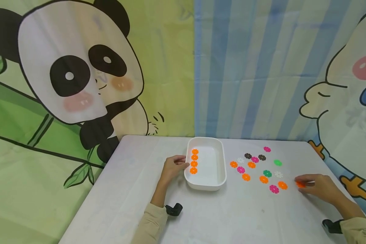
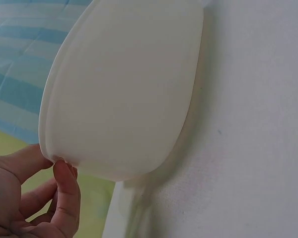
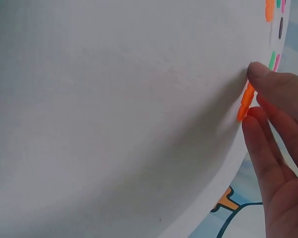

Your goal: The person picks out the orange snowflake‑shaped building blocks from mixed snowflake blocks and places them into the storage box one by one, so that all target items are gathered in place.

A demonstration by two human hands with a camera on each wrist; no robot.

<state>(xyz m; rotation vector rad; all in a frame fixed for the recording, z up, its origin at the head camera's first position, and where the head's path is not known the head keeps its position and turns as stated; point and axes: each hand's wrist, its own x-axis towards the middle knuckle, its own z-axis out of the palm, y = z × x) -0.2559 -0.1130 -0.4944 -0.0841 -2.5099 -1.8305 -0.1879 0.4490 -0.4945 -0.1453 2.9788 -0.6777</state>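
A white plastic tray (image 1: pixel 211 162) sits mid-table with an upright column of several orange flower-shaped discs (image 1: pixel 194 164) along its left side. My left hand (image 1: pixel 173 168) pinches the tray's left rim between thumb and fingers; the left wrist view has the tray's outer wall (image 2: pixel 119 99) close up. At the table's right side, my right hand (image 1: pixel 320 187) holds another orange disc (image 3: pixel 246 101) by its edges, thumb on one side and fingers on the other, low over the table. Its nearest neighbours are a loose orange disc (image 1: pixel 282 185) and a pink disc (image 1: pixel 274 189).
Right of the tray, more discs lie scattered: orange, pink, brown (image 1: pixel 262 157), white (image 1: pixel 278 174) and green (image 1: pixel 267 173). A white cloth covers the table (image 1: pixel 231 217). Behind it hang printed curtains with a panda (image 1: pixel 79 67) and blue stripes.
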